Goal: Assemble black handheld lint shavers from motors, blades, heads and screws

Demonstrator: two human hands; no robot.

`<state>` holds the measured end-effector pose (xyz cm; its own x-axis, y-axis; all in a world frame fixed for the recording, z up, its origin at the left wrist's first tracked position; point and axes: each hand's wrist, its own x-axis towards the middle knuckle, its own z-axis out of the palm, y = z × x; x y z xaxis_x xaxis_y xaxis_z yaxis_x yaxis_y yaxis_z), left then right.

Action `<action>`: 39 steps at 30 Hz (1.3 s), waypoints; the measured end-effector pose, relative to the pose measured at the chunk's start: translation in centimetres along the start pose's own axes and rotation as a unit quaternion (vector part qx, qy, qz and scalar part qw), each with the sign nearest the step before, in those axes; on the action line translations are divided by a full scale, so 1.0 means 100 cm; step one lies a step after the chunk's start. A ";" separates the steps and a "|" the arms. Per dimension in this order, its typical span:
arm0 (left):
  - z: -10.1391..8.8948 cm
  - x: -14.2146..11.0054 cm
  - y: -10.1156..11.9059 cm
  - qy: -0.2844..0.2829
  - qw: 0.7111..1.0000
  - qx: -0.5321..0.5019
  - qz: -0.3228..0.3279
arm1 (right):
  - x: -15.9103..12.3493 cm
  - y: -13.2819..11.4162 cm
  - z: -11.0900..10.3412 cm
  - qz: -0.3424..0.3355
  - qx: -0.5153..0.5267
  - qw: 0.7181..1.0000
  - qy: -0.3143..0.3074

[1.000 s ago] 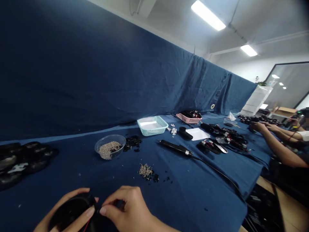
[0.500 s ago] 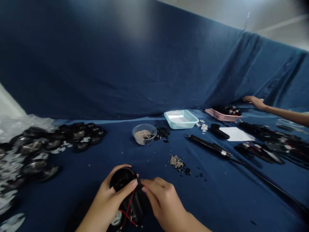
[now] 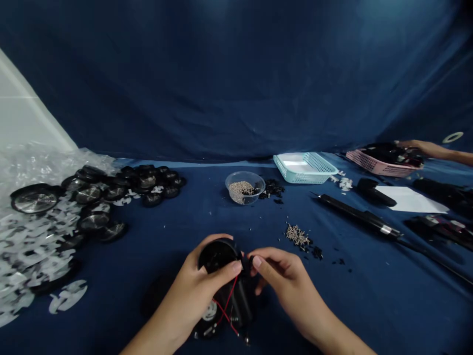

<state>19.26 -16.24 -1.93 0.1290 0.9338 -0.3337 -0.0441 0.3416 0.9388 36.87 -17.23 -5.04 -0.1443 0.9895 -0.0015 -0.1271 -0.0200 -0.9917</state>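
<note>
My left hand (image 3: 197, 291) grips a black plastic housing (image 3: 221, 252) with a round, hollow cup at its top and its thumb on the rim. Crossed red wires (image 3: 229, 295) hang over the lower part, beside a black cylindrical section (image 3: 243, 301). Thumb and forefinger of my right hand (image 3: 286, 278) pinch a small black part (image 3: 251, 262) close to the housing's right side. Its exact shape is hidden by the fingers. Ahead lie a clear bowl of small screws (image 3: 245, 188) and a loose pile of screws (image 3: 297, 235) with small black pieces (image 3: 317, 253).
Black round covers (image 3: 90, 194) and whitish flat pieces (image 3: 40, 251) crowd the left, beside clear plastic bags (image 3: 51, 160). A black electric screwdriver (image 3: 354, 212) lies at right. Behind are a light-blue basket (image 3: 306, 176), a white sheet (image 3: 412, 199) and a pink basket (image 3: 380, 165), touched by another person's hand (image 3: 421, 147).
My view has swung left and levelled. My right fingers have shifted their pinch slightly away from the housing. The other person's hand has moved onto the pink basket's contents.
</note>
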 end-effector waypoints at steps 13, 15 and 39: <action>-0.003 0.001 0.004 -0.046 0.999 -0.004 -0.018 | 0.002 0.004 0.000 0.040 0.073 0.996 -0.019; -0.003 0.001 0.004 -0.051 0.998 -0.020 -0.026 | 0.002 0.004 0.000 0.045 0.087 0.995 -0.021; -0.006 0.005 0.003 -0.150 0.976 -0.132 -0.091 | -0.013 -0.008 0.012 0.060 0.164 0.985 -0.018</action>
<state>18.73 -15.62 -1.87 0.4410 0.7952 -0.4162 -0.2425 0.5521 0.7977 35.96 -18.69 -4.07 -0.2112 0.9717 -0.1061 -0.4156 -0.1875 -0.8900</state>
